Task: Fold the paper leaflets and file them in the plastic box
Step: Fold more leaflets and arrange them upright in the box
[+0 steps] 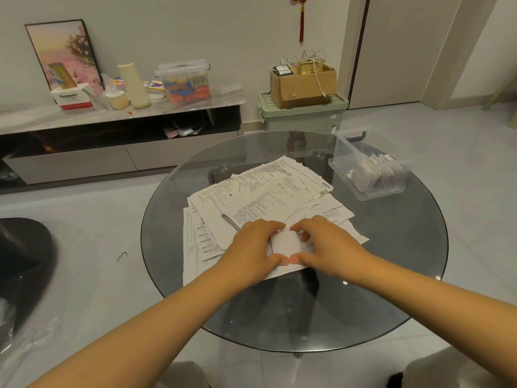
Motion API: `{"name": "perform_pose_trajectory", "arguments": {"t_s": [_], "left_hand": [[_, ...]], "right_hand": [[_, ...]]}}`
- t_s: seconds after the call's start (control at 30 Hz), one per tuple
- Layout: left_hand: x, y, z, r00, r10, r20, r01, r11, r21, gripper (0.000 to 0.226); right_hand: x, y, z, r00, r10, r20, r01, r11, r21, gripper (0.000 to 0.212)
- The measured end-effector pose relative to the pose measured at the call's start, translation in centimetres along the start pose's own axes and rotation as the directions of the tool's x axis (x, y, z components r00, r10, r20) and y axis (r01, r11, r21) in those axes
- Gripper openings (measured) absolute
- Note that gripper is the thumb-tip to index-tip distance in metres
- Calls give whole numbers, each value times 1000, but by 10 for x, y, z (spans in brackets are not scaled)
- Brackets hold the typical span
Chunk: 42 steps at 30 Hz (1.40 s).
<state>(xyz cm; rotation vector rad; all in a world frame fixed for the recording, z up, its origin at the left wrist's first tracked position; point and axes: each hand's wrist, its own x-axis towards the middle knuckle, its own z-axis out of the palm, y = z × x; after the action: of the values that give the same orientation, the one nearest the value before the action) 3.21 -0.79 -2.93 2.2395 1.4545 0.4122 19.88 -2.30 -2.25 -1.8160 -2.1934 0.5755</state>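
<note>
Between the hands — left point(253, 247), right point(326, 245) — a folded leaflet point(285, 242) sits pinched from both sides.

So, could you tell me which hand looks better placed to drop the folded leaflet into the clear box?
Right. The plastic box sits at the table's far right, on the right hand side, so it likely has the shorter, uncrossed reach. Both hands pinch the folded leaflet; the left hand would have to cross over.

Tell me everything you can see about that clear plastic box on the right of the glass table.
The plastic box is a clear, shallow, lidless rectangle with thin see-through walls. It stands flat on the round glass table, near its far right edge, apart from the spread leaflets. Inside, folded white leaflets stand on edge in a row. Neither hand touches it.
</note>
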Motion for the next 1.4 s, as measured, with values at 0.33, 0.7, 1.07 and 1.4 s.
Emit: {"name": "perform_pose_trajectory", "arguments": {"t_s": [0.33,0.7,1.07,1.4], "left_hand": [[2,11,-13,980,-185,-75,138,901,-411,43],[28,36,-33,902,-426,68,263,420,-869,11],[95,78,-35,961,-267,77,189,423,-886,15],[178,125,-13,975,141,-173,-203,882,-425,23]], "right_hand": [[-2,3,-8,998,52,34,-57,984,170,26],[2,9,-57,987,111,-112,-40,863,504,5],[15,50,-104,946,245,-213,-87,823,561,6],[26,113,-138,569,453,-687,-206,887,415,7]]}}
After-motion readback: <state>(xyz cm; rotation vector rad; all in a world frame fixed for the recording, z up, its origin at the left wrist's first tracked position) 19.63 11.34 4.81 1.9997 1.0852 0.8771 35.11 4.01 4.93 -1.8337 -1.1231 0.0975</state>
